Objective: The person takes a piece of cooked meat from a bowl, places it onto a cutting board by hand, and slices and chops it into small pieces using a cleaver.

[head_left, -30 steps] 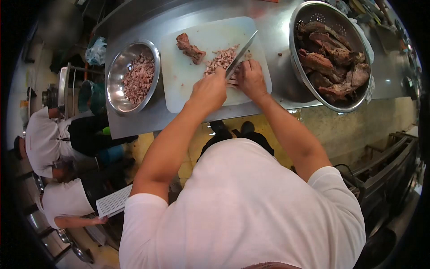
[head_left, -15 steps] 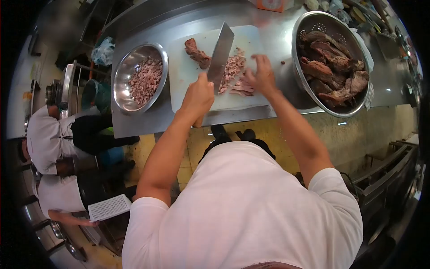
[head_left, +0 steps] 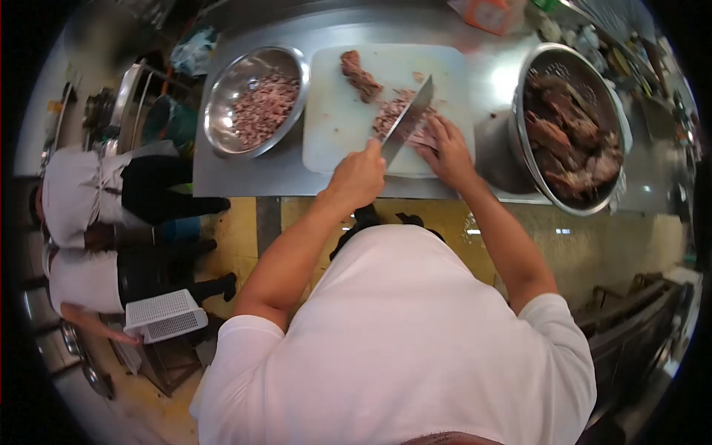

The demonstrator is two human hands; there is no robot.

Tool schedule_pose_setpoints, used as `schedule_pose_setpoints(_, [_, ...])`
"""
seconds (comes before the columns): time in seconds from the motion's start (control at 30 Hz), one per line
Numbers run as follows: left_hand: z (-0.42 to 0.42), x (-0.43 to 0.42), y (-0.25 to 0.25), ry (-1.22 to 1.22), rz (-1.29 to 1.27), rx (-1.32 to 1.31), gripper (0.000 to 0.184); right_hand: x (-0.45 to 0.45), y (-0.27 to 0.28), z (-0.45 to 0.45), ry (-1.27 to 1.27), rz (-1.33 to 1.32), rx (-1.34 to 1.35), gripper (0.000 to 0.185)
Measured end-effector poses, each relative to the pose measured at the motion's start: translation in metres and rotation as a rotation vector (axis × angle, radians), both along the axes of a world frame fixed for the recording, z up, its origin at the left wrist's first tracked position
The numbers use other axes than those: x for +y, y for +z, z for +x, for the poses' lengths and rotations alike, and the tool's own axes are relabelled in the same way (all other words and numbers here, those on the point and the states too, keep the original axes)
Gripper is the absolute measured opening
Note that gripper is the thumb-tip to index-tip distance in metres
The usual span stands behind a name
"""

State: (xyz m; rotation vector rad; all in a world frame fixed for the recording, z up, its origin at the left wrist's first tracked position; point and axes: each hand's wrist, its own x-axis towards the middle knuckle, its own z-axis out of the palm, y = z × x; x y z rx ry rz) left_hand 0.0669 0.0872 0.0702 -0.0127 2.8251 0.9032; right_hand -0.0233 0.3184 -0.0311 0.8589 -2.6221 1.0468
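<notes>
My left hand [head_left: 359, 175] is wrapped round the handle of a cleaver [head_left: 409, 119], its wide blade slanting up and right over the white cutting board [head_left: 326, 137]. My right hand [head_left: 449, 152] lies just right of the blade, fingers bent down on sliced meat [head_left: 423, 139]. Chopped meat [head_left: 389, 113] is heaped on the blade's left side, partly hidden by it. A dark, long piece of cooked meat [head_left: 360, 77] rests at the board's upper left.
Left of the board stands a steel bowl [head_left: 215, 111] with chopped meat inside. On the right, a steel colander [head_left: 523, 141] holds large cooked meat pieces. An orange scale [head_left: 486, 13] sits at the back. Two people are at the left; one holds a white basket [head_left: 165, 315].
The view has shifted, so the table things appear further right. The cleaver has tilted rightward and lower. My right hand has come down onto the sliced meat beside the blade.
</notes>
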Motion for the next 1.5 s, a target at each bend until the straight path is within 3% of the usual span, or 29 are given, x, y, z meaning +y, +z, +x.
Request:
schedule_pose_setpoints(0.1, [0.0, 0.005, -0.008, -0.048, -0.057, -0.002, 0.02, 0.003, 0.02, 0.003, -0.076, -0.087, -0.045, 0.069])
schedule_pose_setpoints(0.17, [-0.001, 0.007, -0.01, -0.073, -0.115, -0.013, 0.022, 0.013, 0.022, -0.006, 0.168, 0.023, 0.035, 0.056])
schedule_pose_setpoints(0.2, [-0.001, 0.009, -0.005, -0.098, -0.125, -0.011, 0.021, 0.013, 0.019, -0.009, 0.205, -0.001, 0.027, 0.046])
schedule_pose_setpoints(0.4, [0.007, 0.021, 0.056, -0.186, -0.325, -0.084, 0.023, 0.016, 0.018, -0.025, 0.229, 0.022, -0.02, 0.033])
schedule_pose_setpoints(0.53, [0.007, 0.031, 0.057, -0.212, -0.339, -0.176, 0.024, 0.017, 0.016, -0.033, 0.256, 0.004, -0.09, 0.032])
schedule_pose_setpoints(0.67, [-0.037, 0.039, -0.002, -0.207, -0.293, -0.094, 0.024, 0.018, 0.006, -0.033, 0.259, -0.049, -0.118, 0.032])
schedule_pose_setpoints(0.77, [-0.051, 0.039, 0.003, -0.199, -0.245, -0.022, 0.025, 0.019, 0.007, -0.032, 0.246, -0.06, -0.172, 0.031])
schedule_pose_setpoints(0.87, [-0.023, 0.039, 0.05, -0.249, -0.309, -0.049, 0.025, 0.017, 0.007, -0.026, 0.214, -0.108, -0.13, 0.029])
schedule_pose_setpoints(0.93, [-0.011, 0.042, 0.072, -0.244, -0.358, -0.249, 0.023, 0.018, 0.009, -0.026, 0.199, -0.119, -0.066, 0.028])
schedule_pose_setpoints(1.03, [-0.036, 0.047, 0.013, -0.183, -0.332, -0.183, 0.024, 0.014, 0.008, -0.024, 0.183, -0.092, -0.132, 0.028])
schedule_pose_setpoints(1.17, [-0.058, 0.046, 0.022, -0.235, -0.304, -0.066, 0.023, 0.018, 0.011, -0.025, 0.198, -0.093, -0.114, 0.029])
schedule_pose_setpoints(1.23, [-0.037, 0.044, 0.061, -0.253, -0.333, -0.168, 0.022, 0.017, 0.011, -0.022, 0.178, -0.118, -0.104, 0.03])
schedule_pose_setpoints(1.37, [-0.021, 0.046, 0.045, -0.205, -0.35, -0.31, 0.02, 0.017, 0.004, -0.02, 0.17, -0.131, -0.116, 0.029])
schedule_pose_setpoints(1.43, [-0.047, 0.053, 0.017, -0.209, -0.359, -0.127, 0.021, 0.016, 0.006, -0.027, 0.171, -0.133, -0.129, 0.029])
schedule_pose_setpoints(1.5, [-0.054, 0.048, 0.015, -0.206, -0.307, -0.11, 0.022, 0.016, 0.009, -0.023, 0.185, -0.116, -0.114, 0.028])
